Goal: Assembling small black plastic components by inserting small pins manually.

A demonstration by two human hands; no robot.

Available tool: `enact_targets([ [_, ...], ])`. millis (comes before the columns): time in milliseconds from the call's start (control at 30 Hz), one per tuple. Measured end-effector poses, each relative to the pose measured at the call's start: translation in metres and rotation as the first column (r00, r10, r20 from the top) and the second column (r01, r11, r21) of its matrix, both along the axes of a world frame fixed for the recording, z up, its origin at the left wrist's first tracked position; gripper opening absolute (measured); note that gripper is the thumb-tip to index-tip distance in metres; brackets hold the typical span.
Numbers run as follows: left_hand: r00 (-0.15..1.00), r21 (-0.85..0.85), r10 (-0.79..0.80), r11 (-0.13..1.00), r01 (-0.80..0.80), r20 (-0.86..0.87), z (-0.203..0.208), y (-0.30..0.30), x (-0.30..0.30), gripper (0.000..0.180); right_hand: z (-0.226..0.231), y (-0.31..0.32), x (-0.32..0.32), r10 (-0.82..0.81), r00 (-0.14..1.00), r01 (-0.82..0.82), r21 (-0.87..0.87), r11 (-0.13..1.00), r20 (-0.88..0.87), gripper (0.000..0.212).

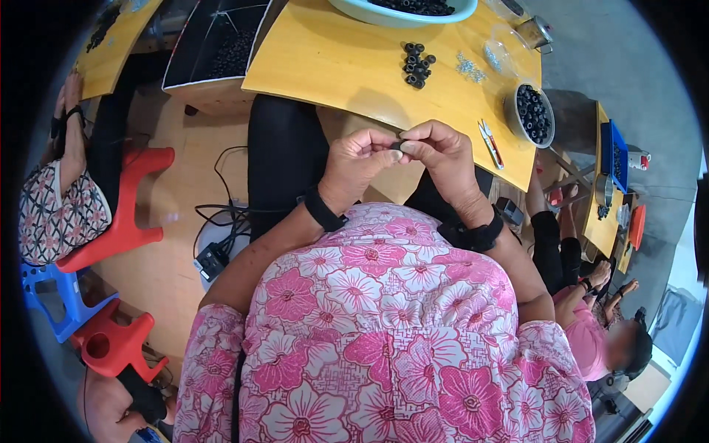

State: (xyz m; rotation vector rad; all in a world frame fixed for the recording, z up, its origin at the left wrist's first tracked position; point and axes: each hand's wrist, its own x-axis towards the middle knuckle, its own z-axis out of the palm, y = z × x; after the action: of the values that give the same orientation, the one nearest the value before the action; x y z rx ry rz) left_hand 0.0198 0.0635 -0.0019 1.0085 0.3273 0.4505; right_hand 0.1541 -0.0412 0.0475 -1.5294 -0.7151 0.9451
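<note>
- Left hand (pixel 357 164) and right hand (pixel 441 156) together, fingertips pinched from both sides on one small black ring (pixel 396 146), held above the lap at the near edge of the yellow counter (pixel 332 66).
- Small heap of black rings (pixel 416 64) on the counter beyond.
- Grey bowl of black rings (pixel 532 114) right, red-handled snips (pixel 490 143) just beside it.

stools: 2 red (pixel 125 210), 1 blue (pixel 55 292) | bowls w/ black rings: 2 (pixel 532 112) | snips: 1 (pixel 490 143)
</note>
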Motion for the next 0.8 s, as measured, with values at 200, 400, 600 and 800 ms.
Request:
enact_targets([
  [200, 0.997, 0.008, 0.010, 1.000, -0.010, -0.072, -0.002, -0.002, -0.001, 0.013, -0.001, 0.000, -0.003, 0.007, 0.995, -0.010, 0.027, 1.000, 0.104, 0.005],
  [400, 0.997, -0.027, -0.010, 1.000, 0.008, -0.070, 0.000, -0.001, -0.002, 0.014, 0.003, -0.004, 0.000, -0.003, 0.999, 0.002, -0.031, 1.000, -0.053, 0.009],
  [600, 0.998, -0.016, 0.002, 1.000, -0.003, -0.059, -0.003, -0.002, -0.003, 0.013, -0.004, -0.006, 0.008, -0.043, 0.954, 0.005, -0.127, 0.992, -0.295, 0.014],
  [800, 0.998, 0.015, -0.003, 1.000, 0.004, -0.063, -0.006, -0.001, -0.003, 0.013, -0.010, -0.009, 0.013, 0.009, 0.865, -0.050, -0.069, 0.996, -0.501, 0.019],
])
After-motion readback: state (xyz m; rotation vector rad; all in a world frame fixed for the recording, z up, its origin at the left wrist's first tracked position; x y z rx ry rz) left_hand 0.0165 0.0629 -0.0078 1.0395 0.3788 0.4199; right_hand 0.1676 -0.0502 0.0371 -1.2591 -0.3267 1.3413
